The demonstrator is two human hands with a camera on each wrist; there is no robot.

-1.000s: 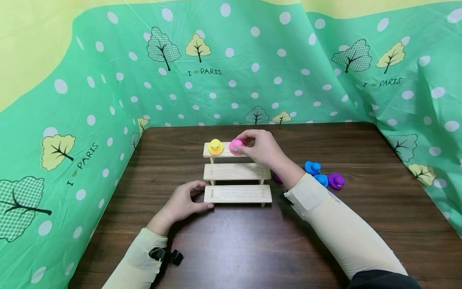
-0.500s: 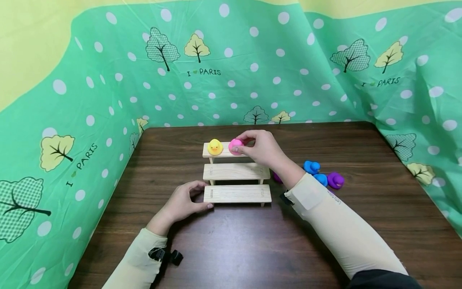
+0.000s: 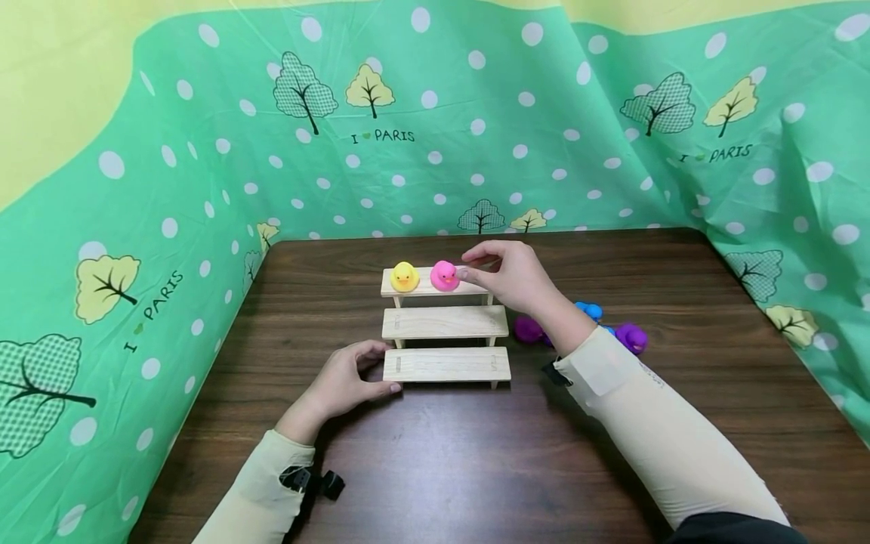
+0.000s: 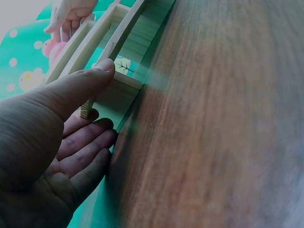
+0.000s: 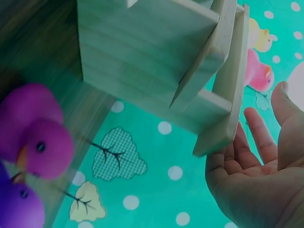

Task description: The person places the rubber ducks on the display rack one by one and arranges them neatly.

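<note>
L hand (image 3: 343,381) grips the near L end of a 3-tier wooden stand (image 3: 445,323), thumb at front corner, index at the back one. R hand (image 3: 519,279) is at the top tier, thumb & fingers apart w/ nothing btw them. Pink duck (image 3: 445,276) sits upright on that tier just L of R thumb tip; can't quite tell if they touch. Yellow duck (image 3: 404,277) is on same tier, further L of R hand & well beyond L hand. Purple duck (image 3: 528,329) is on the table (image 3: 435,453), nearer the person than R hand, by R wrist. Blue duck (image 3: 590,310) & 2nd purple duck (image 3: 632,338) are R of R wrist, partly behind the forearm in the blue one's case. Spotted green cloth (image 3: 435,181) hangs beyond both hands.
</note>
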